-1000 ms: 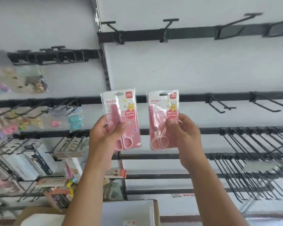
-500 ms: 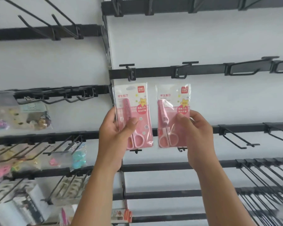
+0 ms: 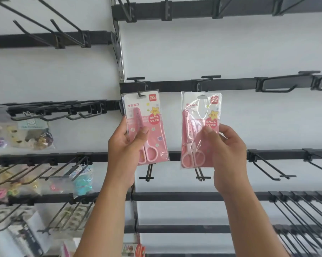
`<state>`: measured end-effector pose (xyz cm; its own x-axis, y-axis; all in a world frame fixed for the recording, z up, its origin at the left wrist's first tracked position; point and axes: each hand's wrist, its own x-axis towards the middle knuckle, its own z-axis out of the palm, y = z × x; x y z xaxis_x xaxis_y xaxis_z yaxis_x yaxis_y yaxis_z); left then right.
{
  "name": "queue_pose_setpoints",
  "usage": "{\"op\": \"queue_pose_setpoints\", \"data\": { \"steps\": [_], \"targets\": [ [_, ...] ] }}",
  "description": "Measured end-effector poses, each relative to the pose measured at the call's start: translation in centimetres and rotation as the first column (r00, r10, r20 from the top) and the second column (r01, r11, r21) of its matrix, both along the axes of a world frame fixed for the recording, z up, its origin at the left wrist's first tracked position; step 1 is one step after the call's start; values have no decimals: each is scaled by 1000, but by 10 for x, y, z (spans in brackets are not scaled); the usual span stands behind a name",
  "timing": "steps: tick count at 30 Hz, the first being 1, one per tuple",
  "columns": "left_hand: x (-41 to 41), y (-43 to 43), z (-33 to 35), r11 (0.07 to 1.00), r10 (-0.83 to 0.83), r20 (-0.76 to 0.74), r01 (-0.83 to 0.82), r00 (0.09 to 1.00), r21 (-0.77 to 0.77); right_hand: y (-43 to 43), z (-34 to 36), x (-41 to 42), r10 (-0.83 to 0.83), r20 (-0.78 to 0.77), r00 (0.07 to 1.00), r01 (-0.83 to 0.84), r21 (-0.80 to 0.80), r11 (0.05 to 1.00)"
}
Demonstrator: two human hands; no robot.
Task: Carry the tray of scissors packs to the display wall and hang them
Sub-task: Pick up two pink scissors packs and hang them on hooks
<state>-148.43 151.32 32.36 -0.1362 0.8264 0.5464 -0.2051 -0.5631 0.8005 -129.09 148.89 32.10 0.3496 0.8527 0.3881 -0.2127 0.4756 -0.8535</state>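
I hold two pink scissors packs up against the white display wall. My left hand (image 3: 127, 145) grips the left scissors pack (image 3: 152, 115) by its lower half; the pack's hang hole sits at the tip of a black hook (image 3: 139, 88) on the rail. My right hand (image 3: 228, 153) grips the right scissors pack (image 3: 201, 108) by its lower right side. That pack's top lies just below a second black hook (image 3: 206, 82), apart from it. The tray is out of view.
Black rails (image 3: 230, 87) with many bare hooks cross the wall, with dense rows of them at lower right (image 3: 302, 216). Bags of small colourful items (image 3: 32, 134) hang on the left panel. Two short hooks (image 3: 202, 176) stick out just under the packs.
Both hands have raised the packs up the wall. The left pack's hang hole has come to the hook tip; the right pack has come just under its hook. My view has tilted upward.
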Motion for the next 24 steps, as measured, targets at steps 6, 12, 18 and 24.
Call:
{"op": "queue_pose_setpoints", "data": {
  "steps": [6,12,18,24],
  "targets": [
    [5,14,-2,997,63,6,-63,998,-43,3,13,7,-34,-12,999,34,13,999],
    [8,20,-4,993,93,21,-91,995,-74,7,22,14,-74,-8,997,74,-10,997],
    [8,22,-6,990,115,22,-113,993,-79,3,28,21,-37,60,998,41,-78,996],
    [8,22,-6,991,119,20,-118,993,-67,-3,27,31,0,138,990,16,-114,993]
  ]
}}
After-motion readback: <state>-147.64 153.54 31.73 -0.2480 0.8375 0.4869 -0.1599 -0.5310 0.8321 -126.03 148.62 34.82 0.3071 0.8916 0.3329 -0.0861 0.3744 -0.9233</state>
